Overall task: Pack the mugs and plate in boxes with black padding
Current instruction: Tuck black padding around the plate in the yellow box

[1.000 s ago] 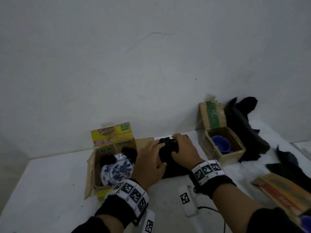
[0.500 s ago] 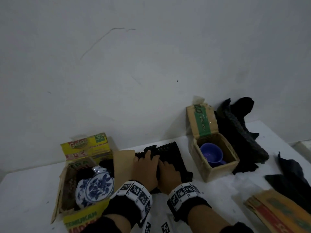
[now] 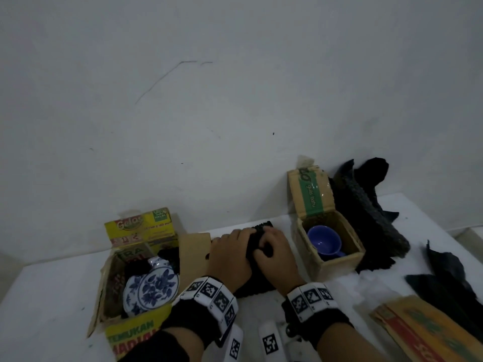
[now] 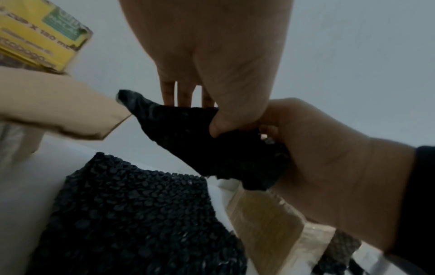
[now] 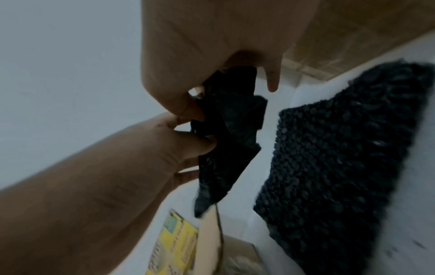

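Both hands meet at the middle of the white table [image 3: 52,296] and hold a small crumpled piece of black padding [image 3: 253,244]. My left hand [image 3: 230,254] pinches it with the thumb [image 4: 226,121], and my right hand [image 3: 274,249] curls round its other end [image 5: 230,130]. Below it a black bubble sheet [image 4: 141,214] lies flat. A blue-and-white plate [image 3: 151,288] stands tilted in the yellow box [image 3: 136,333] at left, with black padding behind it. A blue mug [image 3: 324,241] sits in the brown box [image 3: 337,265] at right.
A heap of black padding [image 3: 366,218] leans on the wall behind the brown box. More black pieces [image 3: 444,273] and flattened cardboard [image 3: 431,333] lie at the right. The yellow box's brown flap [image 3: 194,252] juts out beside my left hand. The wall rises right behind the table.
Half a second ago both hands lay on the black sheet. Now they pinch a bunched piece of padding between them, lifted off the sheet. The boxes, plate and mug stay put.
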Available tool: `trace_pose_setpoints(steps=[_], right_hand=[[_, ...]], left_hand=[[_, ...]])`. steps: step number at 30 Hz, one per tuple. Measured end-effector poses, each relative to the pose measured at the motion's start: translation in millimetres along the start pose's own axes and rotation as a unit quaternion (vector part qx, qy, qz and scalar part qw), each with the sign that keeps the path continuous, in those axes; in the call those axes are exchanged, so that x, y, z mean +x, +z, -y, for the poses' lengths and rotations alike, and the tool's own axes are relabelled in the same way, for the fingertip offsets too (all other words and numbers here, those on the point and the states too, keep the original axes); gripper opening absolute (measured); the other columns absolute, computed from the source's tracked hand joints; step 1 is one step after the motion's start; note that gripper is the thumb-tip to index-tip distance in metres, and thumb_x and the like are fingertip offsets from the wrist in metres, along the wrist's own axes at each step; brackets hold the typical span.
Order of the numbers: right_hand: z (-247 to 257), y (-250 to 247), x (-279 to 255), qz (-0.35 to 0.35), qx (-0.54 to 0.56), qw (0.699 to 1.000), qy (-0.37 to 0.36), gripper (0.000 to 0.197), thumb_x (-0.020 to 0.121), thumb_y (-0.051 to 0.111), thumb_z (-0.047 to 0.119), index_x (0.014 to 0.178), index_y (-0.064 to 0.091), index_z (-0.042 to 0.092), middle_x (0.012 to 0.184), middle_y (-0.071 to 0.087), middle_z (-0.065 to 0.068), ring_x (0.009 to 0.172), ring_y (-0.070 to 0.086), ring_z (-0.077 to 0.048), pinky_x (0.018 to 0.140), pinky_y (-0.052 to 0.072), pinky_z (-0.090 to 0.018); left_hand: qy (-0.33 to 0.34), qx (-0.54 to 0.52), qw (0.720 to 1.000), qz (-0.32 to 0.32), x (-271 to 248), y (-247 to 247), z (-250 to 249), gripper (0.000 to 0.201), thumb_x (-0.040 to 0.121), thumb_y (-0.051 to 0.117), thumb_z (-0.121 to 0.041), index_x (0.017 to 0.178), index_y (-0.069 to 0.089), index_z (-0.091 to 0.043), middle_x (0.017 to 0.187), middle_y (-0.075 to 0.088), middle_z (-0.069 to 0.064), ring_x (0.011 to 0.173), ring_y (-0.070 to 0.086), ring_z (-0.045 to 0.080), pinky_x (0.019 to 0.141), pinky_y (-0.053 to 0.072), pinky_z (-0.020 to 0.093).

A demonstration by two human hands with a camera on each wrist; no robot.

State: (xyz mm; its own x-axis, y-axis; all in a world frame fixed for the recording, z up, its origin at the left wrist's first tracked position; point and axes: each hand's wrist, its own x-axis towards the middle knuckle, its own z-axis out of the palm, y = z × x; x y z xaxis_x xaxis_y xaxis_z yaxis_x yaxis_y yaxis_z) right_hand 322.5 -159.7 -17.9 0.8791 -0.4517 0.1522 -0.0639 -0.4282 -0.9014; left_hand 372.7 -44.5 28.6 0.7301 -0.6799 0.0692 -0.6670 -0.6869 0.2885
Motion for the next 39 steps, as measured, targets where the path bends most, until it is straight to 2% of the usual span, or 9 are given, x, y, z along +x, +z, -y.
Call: trace_pose_setpoints(steps=[7, 10, 16, 20, 22, 25, 30, 35, 39], right_hand=[[59.1, -51.5, 6.2, -0.028, 0.142, 0.988, -0.051, 0.030, 0.071, 0.051, -0.005, 0.069, 0.035, 0.020, 0.097, 0.065, -0.014, 0.101, 0.061, -0.015, 0.088, 0.048, -0.034], [92.7, -61.5, 6.8, -0.016, 0.174, 0.980, -0.091, 0.036, 0.075, 0.044, -0.020, 0.071, 0.034, 0.014, 0.085, 0.057, -0.017, 0.082, 0.057, -0.012, 0.078, 0.048, -0.027], [142.4, -50.5, -2.2, 0.009, 0.125, 0.982, -0.144, 0.041, 0.081, 0.045, -0.015, 0.096, 0.048, 0.023, 0.087, 0.053, -0.005, 0.078, 0.054, -0.009, 0.067, 0.045, -0.018], [164.1, -25.3, -13.3, 0.075, 0.135, 0.979, -0.130, 0.027, 0.082, 0.059, 0.001, 0.101, 0.059, 0.022, 0.093, 0.057, -0.009, 0.083, 0.059, -0.014, 0.072, 0.052, -0.026], [169.5, -5.5, -21.5, 0.110, 0.143, 0.977, -0.112, 0.022, 0.074, 0.067, 0.021, 0.091, 0.059, 0.032, 0.107, 0.053, -0.020, 0.093, 0.059, -0.027, 0.077, 0.054, -0.035], [168.1, 31.3, -36.9, 0.168, 0.175, 0.964, -0.112, 0.034, 0.071, 0.069, 0.019, 0.096, 0.050, 0.030, 0.107, 0.051, -0.017, 0.090, 0.056, -0.019, 0.073, 0.049, -0.030], [156.0, 98.3, -61.9, 0.195, 0.170, 0.957, -0.132, 0.026, 0.083, 0.053, 0.001, 0.103, 0.043, 0.015, 0.097, 0.049, -0.004, 0.082, 0.053, -0.007, 0.068, 0.043, -0.020], [136.8, 144.5, -67.7, 0.153, 0.052, 0.985, -0.065, 0.020, 0.092, 0.048, 0.006, 0.103, 0.040, 0.020, 0.090, 0.056, -0.012, 0.074, 0.056, -0.030, 0.061, 0.046, -0.045], [127.1, 164.9, -64.0, 0.170, -0.099, 0.980, 0.009, 0.024, 0.093, 0.048, 0.007, 0.108, 0.031, 0.015, 0.075, 0.051, -0.004, 0.054, 0.046, -0.016, 0.044, 0.035, -0.026]], left_hand=[[0.026, -0.242, 0.959, -0.143, -8.9, -53.1, -11.1, 0.035, 0.079, 0.063, -0.016, 0.109, 0.050, -0.027, 0.107, 0.058, -0.003, 0.096, 0.057, 0.016, 0.077, 0.048, 0.030], [0.030, -0.287, 0.943, -0.164, -14.4, -84.7, -9.1, 0.039, 0.074, 0.073, -0.015, 0.104, 0.052, -0.029, 0.096, 0.057, -0.007, 0.078, 0.057, 0.013, 0.068, 0.050, 0.030], [0.030, -0.273, 0.947, -0.169, -32.9, -126.6, 11.8, 0.026, 0.075, 0.075, -0.014, 0.094, 0.061, -0.027, 0.087, 0.056, -0.002, 0.065, 0.049, 0.006, 0.059, 0.041, 0.008], [-0.007, -0.350, 0.919, -0.181, -54.8, -135.7, 31.2, 0.015, 0.077, 0.072, -0.007, 0.082, 0.062, -0.017, 0.085, 0.062, -0.004, 0.059, 0.056, 0.019, 0.061, 0.053, 0.032], [-0.033, -0.388, 0.900, -0.194, -67.3, -135.6, 42.6, 0.015, 0.077, 0.070, -0.003, 0.077, 0.060, -0.014, 0.079, 0.061, -0.002, 0.063, 0.058, 0.017, 0.061, 0.052, 0.030], [-0.095, -0.440, 0.873, -0.188, -84.5, -129.1, 62.8, 0.024, 0.078, 0.067, -0.001, 0.070, 0.053, -0.018, 0.077, 0.059, 0.004, 0.072, 0.057, 0.018, 0.065, 0.050, 0.032], [-0.220, -0.482, 0.835, -0.146, -114.5, -112.8, 105.3, 0.015, 0.080, 0.067, -0.005, 0.081, 0.055, -0.014, 0.096, 0.063, 0.016, 0.094, 0.062, 0.033, 0.085, 0.053, 0.051], [-0.237, -0.433, 0.865, -0.090, -140.3, -100.5, 142.8, 0.023, 0.080, 0.071, -0.012, 0.097, 0.058, -0.019, 0.105, 0.060, 0.004, 0.102, 0.056, 0.023, 0.088, 0.050, 0.038], [-0.241, -0.425, 0.864, -0.125, -150.7, -92.8, 170.1, 0.031, 0.086, 0.065, -0.024, 0.116, 0.056, -0.019, 0.117, 0.053, -0.006, 0.112, 0.047, 0.010, 0.100, 0.041, 0.033]])
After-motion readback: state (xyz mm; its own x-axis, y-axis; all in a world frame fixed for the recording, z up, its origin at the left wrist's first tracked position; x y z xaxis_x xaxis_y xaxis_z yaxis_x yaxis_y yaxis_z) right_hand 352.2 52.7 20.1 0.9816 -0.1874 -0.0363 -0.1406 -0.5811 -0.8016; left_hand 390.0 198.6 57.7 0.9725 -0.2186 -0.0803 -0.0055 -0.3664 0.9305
